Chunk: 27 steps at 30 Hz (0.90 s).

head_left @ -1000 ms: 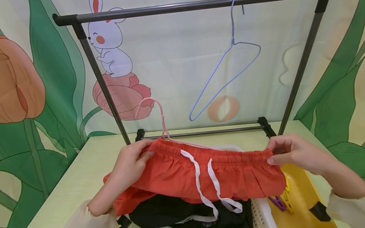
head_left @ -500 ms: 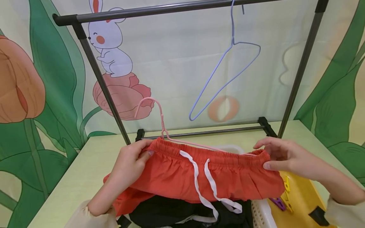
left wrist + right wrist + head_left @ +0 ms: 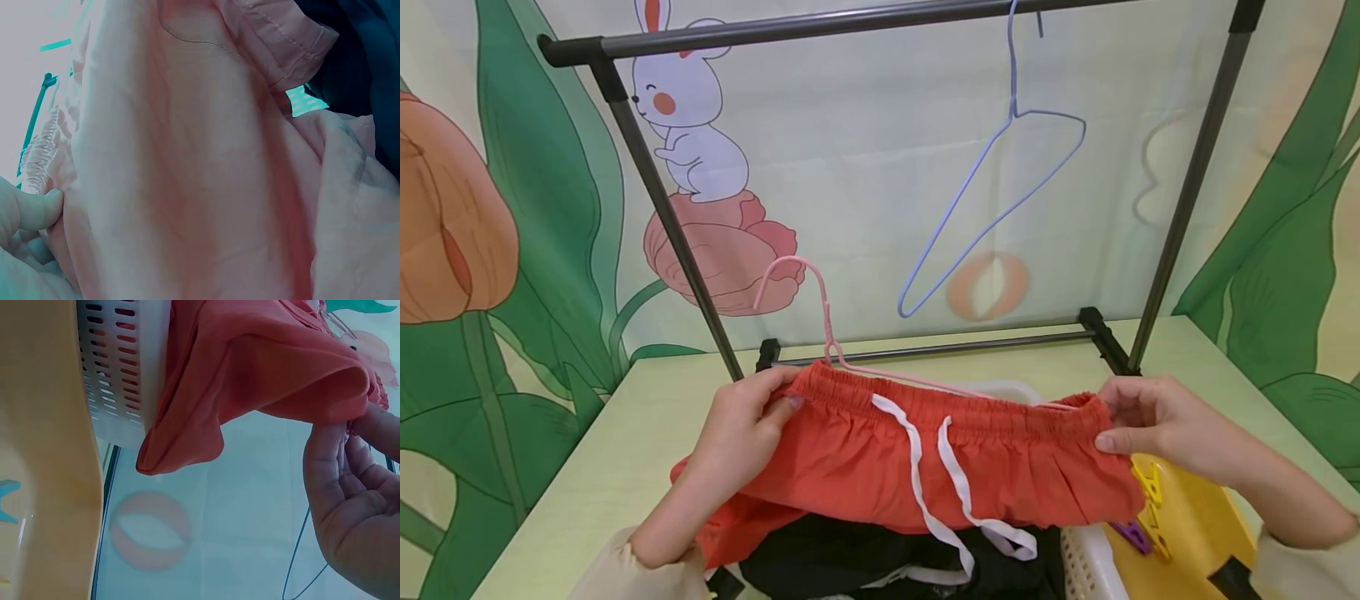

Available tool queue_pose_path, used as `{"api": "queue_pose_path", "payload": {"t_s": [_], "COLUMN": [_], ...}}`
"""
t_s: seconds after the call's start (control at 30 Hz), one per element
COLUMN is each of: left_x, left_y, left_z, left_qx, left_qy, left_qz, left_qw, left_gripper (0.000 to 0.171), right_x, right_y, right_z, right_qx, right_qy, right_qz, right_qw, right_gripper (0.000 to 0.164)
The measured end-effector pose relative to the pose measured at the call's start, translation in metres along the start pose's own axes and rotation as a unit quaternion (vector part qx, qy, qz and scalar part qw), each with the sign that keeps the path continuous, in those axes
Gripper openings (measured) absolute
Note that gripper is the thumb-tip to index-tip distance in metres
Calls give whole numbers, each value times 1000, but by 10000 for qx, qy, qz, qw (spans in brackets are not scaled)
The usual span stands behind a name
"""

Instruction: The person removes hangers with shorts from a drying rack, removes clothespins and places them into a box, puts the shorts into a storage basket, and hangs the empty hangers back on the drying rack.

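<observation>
Red shorts with an elastic waistband and white drawstrings are stretched between both hands in the head view. My left hand pinches the waistband's left end, thumb in front. At the other end my right hand pinches the waistband between thumb and fingers. A pink hanger has its hook sticking up above the waistband near the left hand; most of its lower frame is hidden by the shorts. The right wrist view shows the shorts' fabric hanging from the pinching fingers; the left wrist view is mostly filled by fabric.
A blue hanger hangs from the dark rack's top bar. Below the shorts, a white perforated basket holds black clothing. Right of it, a yellow tray contains yellow and purple clothespins.
My right hand loosened its fingers at the waistband, then pinched it again slightly further left and lower. The waistband's right end drew inward, uncovering a bit of the pink hanger. My left hand stayed put.
</observation>
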State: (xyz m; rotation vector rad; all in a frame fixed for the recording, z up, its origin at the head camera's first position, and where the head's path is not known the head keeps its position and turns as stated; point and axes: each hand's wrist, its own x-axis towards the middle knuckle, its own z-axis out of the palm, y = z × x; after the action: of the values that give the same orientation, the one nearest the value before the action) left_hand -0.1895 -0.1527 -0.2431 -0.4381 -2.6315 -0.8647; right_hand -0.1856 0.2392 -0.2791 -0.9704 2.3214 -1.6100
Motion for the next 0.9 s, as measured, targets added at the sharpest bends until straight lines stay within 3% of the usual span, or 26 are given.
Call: {"api": "queue_pose_path", "payload": {"t_s": [0.27,0.7,0.9], "left_x": [-1,-1,-1], "left_y": [-3,-5,-5], "left_z": [-2,-4,-4], "left_qx": [-5,-143,-172], "left_qy": [41,58,61], "left_qz": [-35,-230,-261], "left_qw": [10000,9996,9995], "left_gripper": [26,24,24], "right_x": [-5,-9,-10], "right_y": [6,15,18], "right_z": [-1,0,-1], "right_qx": [70,468,664], "right_qy": [200,-96,-219], "right_qz": [190,376,225], "right_qw": [9996,9982,9973], "right_gripper": [11,14,14]}}
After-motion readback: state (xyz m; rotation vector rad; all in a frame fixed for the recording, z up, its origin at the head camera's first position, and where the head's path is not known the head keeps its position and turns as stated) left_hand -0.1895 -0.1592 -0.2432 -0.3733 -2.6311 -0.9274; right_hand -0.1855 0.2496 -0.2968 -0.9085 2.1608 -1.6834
